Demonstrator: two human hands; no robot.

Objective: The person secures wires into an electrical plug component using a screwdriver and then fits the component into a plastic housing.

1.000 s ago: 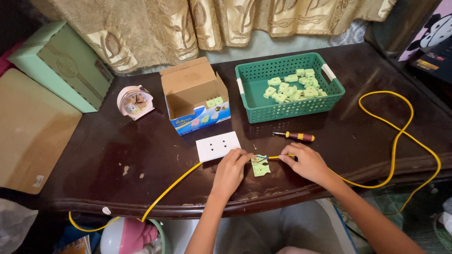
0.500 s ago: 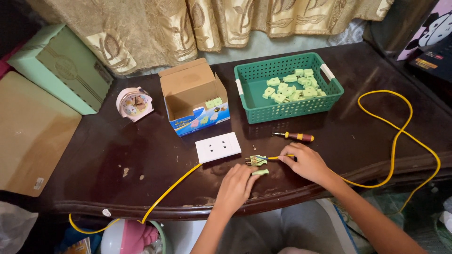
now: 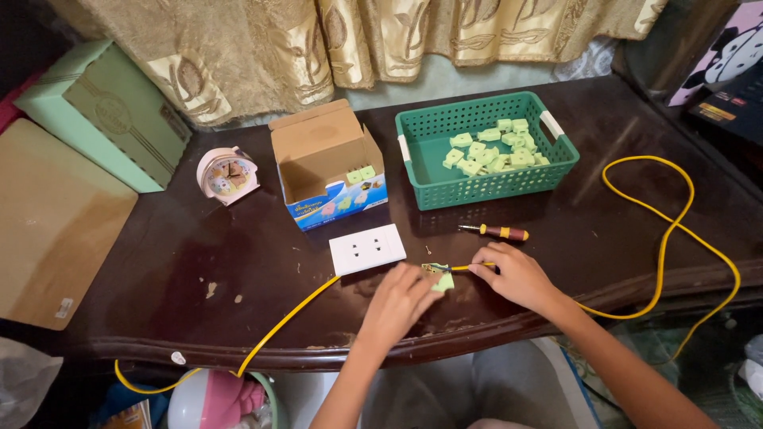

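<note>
Head view looks down on both hands at the near edge of a dark wooden counter (image 3: 159,270). The left hand (image 3: 397,302) lies knuckles up, its fingers curled against a small pale green socket part (image 3: 439,277) that sits on the counter between the two hands; whether it pinches the part or only steadies it cannot be told. The right hand (image 3: 517,276) is closed, its fingertips pinching a yellow cable (image 3: 683,230) just right of the green part, where the cable's end meets it. From that hand the cable runs right, loops far across the counter and drops over the near edge. A second stretch of yellow cable (image 3: 290,314) leads from under the left hand toward the near left and hangs off the counter.

Just beyond the hands, a white socket plate (image 3: 367,249) lies flat to the left, and a screwdriver (image 3: 494,232) with a red and yellow handle lies to the right. Farther back stands a green plastic basket (image 3: 485,179) holding many more pale green parts. Left of it is an open cardboard box (image 3: 326,171) with a few green parts inside, then a small pink alarm clock (image 3: 226,175). A pale green box (image 3: 95,111) rests at the far left, and a gold curtain (image 3: 358,40) hangs behind.
</note>
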